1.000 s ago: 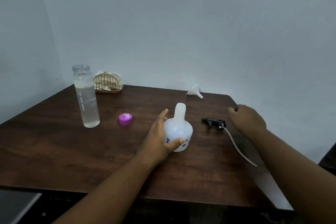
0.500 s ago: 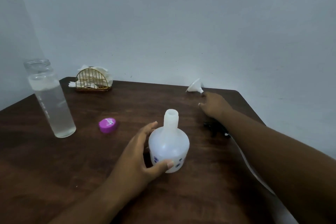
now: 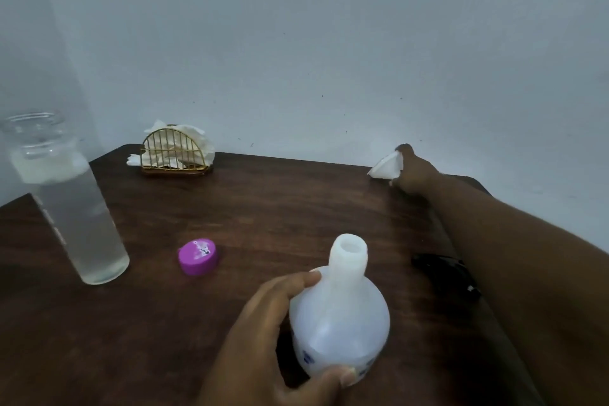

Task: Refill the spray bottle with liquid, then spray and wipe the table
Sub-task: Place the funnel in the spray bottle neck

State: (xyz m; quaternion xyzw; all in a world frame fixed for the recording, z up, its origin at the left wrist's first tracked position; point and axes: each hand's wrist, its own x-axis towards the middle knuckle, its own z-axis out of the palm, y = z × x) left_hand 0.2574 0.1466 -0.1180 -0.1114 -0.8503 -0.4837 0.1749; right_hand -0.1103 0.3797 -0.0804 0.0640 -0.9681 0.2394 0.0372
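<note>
Spray bottle [image 3: 339,320] in left hand [image 3: 263,333], funnel [image 3: 386,167] in right hand [image 3: 413,171].

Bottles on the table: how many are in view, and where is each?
2. A clear bottle of liquid, uncapped, stands at the left. A white spray bottle, neck open, stands near the front centre, held by the left hand. None seems hidden.

wall [image 3: 329,43]: pale, plain (faint specks) | table [image 3: 263,208]: dark wood

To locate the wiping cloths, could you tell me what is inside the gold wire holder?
White paper napkins stand crumpled inside the gold wire holder; their lower parts and number are hidden.
</note>
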